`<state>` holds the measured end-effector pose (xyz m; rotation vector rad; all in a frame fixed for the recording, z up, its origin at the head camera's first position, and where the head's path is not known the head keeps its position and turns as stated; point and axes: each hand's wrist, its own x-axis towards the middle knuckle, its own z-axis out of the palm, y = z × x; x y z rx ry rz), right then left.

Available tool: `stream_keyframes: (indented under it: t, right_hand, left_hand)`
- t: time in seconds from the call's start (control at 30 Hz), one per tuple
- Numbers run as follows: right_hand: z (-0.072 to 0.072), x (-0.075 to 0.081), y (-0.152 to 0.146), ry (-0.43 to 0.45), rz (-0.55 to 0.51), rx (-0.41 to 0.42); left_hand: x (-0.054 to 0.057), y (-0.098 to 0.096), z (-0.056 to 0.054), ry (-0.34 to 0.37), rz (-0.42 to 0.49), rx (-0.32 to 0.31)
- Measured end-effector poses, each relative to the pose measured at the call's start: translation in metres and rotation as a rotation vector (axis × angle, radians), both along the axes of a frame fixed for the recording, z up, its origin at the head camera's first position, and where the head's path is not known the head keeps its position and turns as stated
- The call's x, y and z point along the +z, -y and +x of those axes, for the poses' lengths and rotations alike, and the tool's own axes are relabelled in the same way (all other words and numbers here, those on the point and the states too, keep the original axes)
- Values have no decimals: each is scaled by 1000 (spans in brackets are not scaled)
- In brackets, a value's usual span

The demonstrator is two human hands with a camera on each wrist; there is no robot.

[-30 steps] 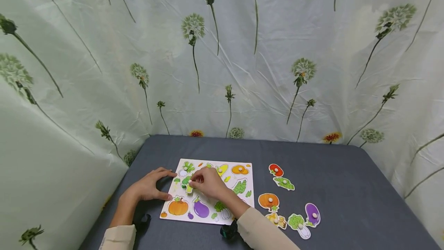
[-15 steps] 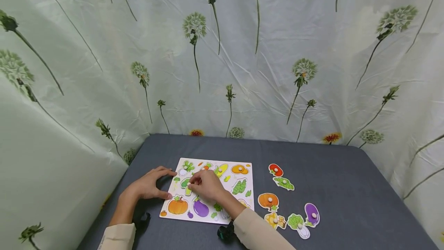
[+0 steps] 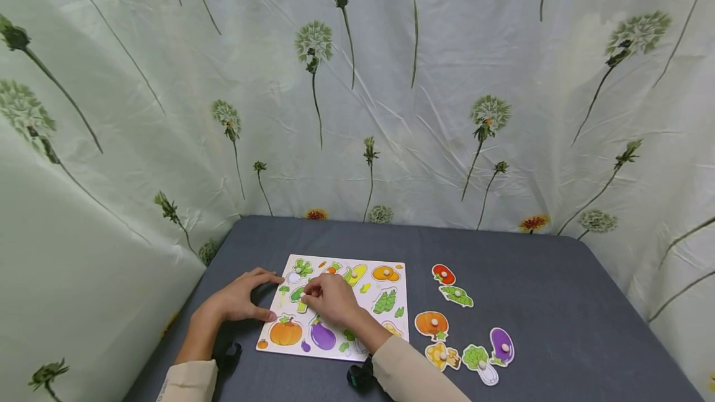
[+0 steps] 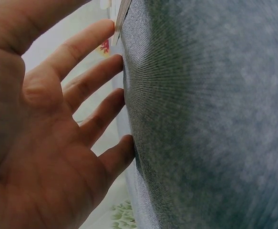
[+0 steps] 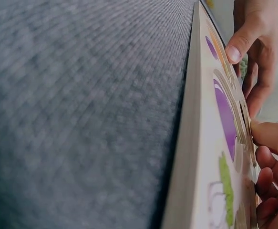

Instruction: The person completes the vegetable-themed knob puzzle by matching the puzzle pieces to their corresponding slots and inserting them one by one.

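Right hand [image 3: 332, 298], broccoli piece [image 3: 298, 298] at fingertips [image 3: 310, 291], board [image 3: 378, 287] beneath

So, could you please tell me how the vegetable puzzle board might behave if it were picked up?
The vegetable puzzle board is probably stiff, given its straight, slab-like edge. Knobbed pieces such as the corn piece might drop out if it tilted.

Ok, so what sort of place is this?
Probably a screened-off tabletop activity space, though the wider room isn't visible: dandelion-print sheeting hangs behind a dark fabric-topped table holding a vegetable puzzle board.
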<state>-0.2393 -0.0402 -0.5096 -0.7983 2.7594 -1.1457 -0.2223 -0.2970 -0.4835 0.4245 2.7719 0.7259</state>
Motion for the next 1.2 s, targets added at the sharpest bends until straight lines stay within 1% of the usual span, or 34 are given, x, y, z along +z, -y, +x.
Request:
stream_keyframes:
  t: [0.2,0.33,0.47,0.57,0.67,0.8,0.93,1.07,1.2]
  right_hand:
    - [1,1,-1,-20,40,-2]
    - [2,1,-3,-20,25,7]
    - [2,3,-6,4,-16,24]
    - [3,4,-9,19,-69,46]
    - [2,4,-13,23,-120,63]
    - [2,6,-23,18,-144,69]
    - [-1,10,-35,12,-155,56]
    - [-3,16,-49,8,-168,35]
    - [-4,21,-65,-16,-157,4]
  left_hand:
    - [-2,0,-2,-5,-4,-7]
    - [-2,0,-2,-8,-1,-7]
    - [-3,1,-3,-18,-3,-18]
    - [-3,1,-3,-15,1,-11]
    - [-3,1,-3,-6,12,0]
    - [-5,2,-4,-1,1,-1]
    - [-6,2,-4,7,-13,7]
    - [-5,3,-4,16,-7,13]
    - [-4,2,-4,16,-8,11]
